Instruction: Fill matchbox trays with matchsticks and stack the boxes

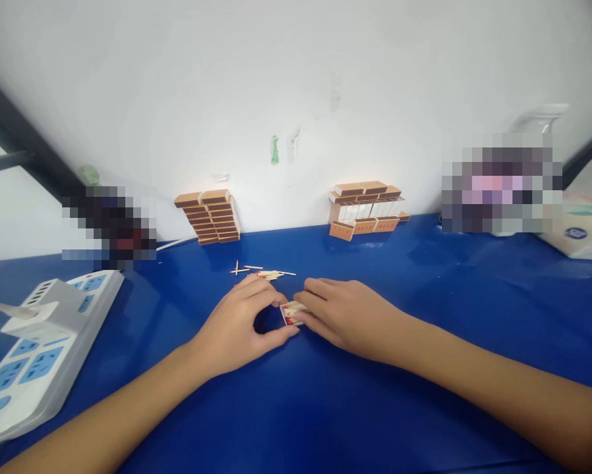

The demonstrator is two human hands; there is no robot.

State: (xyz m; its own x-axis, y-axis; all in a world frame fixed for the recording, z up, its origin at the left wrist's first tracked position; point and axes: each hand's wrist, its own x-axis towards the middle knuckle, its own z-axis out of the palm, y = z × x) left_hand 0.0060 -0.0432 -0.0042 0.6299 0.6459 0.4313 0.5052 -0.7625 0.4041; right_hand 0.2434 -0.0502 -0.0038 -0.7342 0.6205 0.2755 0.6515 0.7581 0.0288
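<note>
A small white matchbox tray (282, 315), with red-headed matches (290, 318) lying in it, is between my hands just above or on the blue table. My left hand (236, 322) curves around its left end, thumb at the near side and forefinger at the far side. From the right, my right hand (349, 316) closes over the other end with bent fingers and thumb. Those fingers hide the right part of the tray. Beyond my left hand lies a loose heap of matches (269, 275), partly covered by the knuckles.
Against the white wall stand two stacks of matchboxes, a left stack (209, 217) and a right stack (365, 210). A large power strip (53, 349) with a plugged-in adapter occupies the left side of the blue table (296, 408). A tissue pack (582, 224) sits at far right.
</note>
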